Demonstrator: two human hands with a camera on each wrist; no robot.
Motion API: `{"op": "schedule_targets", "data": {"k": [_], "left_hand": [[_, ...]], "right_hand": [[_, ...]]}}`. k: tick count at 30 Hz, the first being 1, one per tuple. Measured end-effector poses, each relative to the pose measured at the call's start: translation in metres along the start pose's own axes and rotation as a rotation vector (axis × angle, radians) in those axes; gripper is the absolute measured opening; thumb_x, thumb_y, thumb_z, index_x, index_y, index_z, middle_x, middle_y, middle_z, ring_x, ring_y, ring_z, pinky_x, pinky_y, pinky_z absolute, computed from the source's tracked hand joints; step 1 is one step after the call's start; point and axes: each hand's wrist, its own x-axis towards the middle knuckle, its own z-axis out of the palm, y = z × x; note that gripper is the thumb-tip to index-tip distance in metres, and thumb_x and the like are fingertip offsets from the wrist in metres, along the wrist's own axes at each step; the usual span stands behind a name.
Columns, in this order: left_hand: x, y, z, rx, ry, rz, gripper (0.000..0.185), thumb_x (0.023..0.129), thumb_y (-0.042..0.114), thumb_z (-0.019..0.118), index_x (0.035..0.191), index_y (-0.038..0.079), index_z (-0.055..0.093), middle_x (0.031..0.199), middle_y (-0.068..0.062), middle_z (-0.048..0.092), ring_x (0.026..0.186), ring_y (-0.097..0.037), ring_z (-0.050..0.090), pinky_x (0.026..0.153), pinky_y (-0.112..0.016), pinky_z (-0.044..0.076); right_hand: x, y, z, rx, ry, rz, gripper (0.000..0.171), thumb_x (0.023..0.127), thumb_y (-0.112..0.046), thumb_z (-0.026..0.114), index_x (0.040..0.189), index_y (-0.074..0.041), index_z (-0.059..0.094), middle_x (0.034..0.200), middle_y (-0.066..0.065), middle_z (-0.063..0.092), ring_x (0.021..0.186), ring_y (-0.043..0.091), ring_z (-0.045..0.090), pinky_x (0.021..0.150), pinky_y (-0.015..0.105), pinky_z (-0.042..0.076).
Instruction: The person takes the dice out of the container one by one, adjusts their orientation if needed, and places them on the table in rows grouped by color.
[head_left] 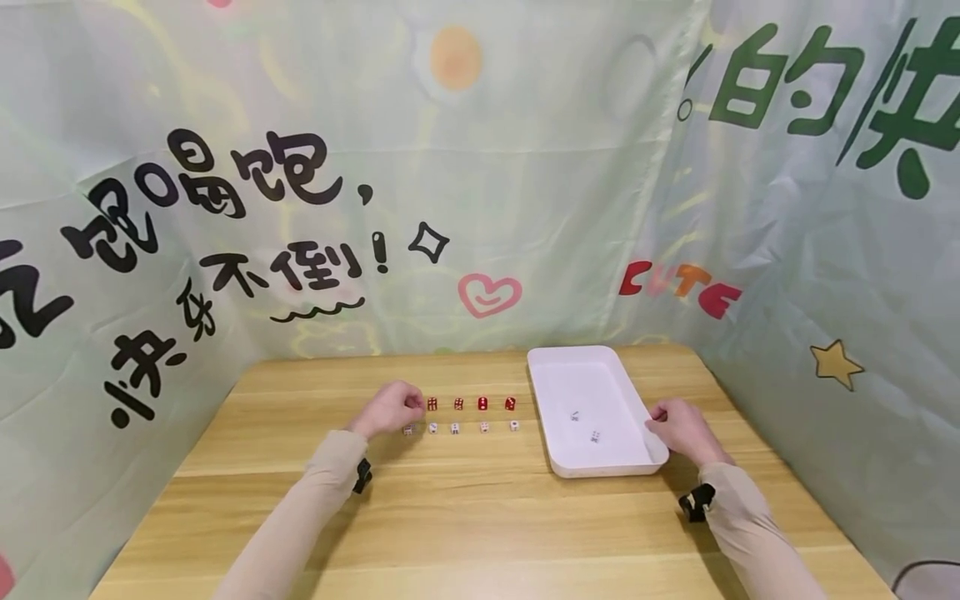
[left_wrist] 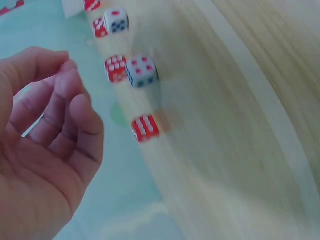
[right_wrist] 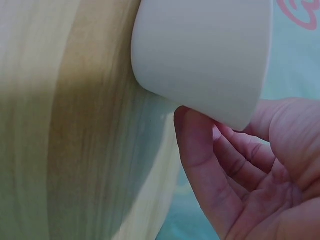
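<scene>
Right wrist cam is basically all tray and table. The white tray (right_wrist: 205, 55) fills the top, showing its smooth outer wall and a rounded corner, sitting on the light wooden table (right_wrist: 65, 140). The right hand (right_wrist: 240, 175) comes in from the lower right, palm facing the camera, fingers (right_wrist: 197, 150) loosely bent and touching the tray's wall near that corner. A bit of pale green backdrop (right_wrist: 295, 50) with a pink doodle shows behind.
</scene>
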Motion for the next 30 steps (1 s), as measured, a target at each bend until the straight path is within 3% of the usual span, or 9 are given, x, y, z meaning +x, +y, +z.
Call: {"op": "schedule_targets", "data": {"k": [9,21,30], "left_hand": [[0.016,0.024,0.016,0.020,0.042,0.045,0.010,0.088,0.012,0.065,0.090,0.007,0.073,0.075,0.007,0.066,0.069,-0.007,0.057,0.068,-0.027,0.049],[0.035,0.057,0.038,0.009,-0.034,0.106,0.012,0.090,0.012,0.065,0.094,0.005,0.074,0.077,0.004,0.068,0.068,-0.007,0.059,0.068,-0.026,0.051],[0.054,0.079,0.060,0.040,-0.035,0.174,0.012,0.089,0.010,0.067,0.094,0.004,0.075,0.084,0.000,0.073,0.076,-0.006,0.064,0.073,-0.022,0.053]], "right_hand": [[0.000,-0.001,0.002,-0.017,-0.003,0.015,0.012,0.087,-0.008,0.065,0.088,0.003,0.066,0.081,0.011,0.065,0.071,0.022,0.055,0.062,0.031,0.044],[0.000,-0.002,0.002,-0.015,-0.004,0.028,0.012,0.087,-0.009,0.064,0.088,0.003,0.066,0.081,0.011,0.065,0.071,0.022,0.055,0.062,0.030,0.044],[-0.001,-0.001,0.001,-0.022,0.026,-0.010,0.010,0.086,-0.008,0.065,0.085,0.001,0.067,0.079,0.010,0.066,0.071,0.021,0.056,0.063,0.032,0.044]]}}
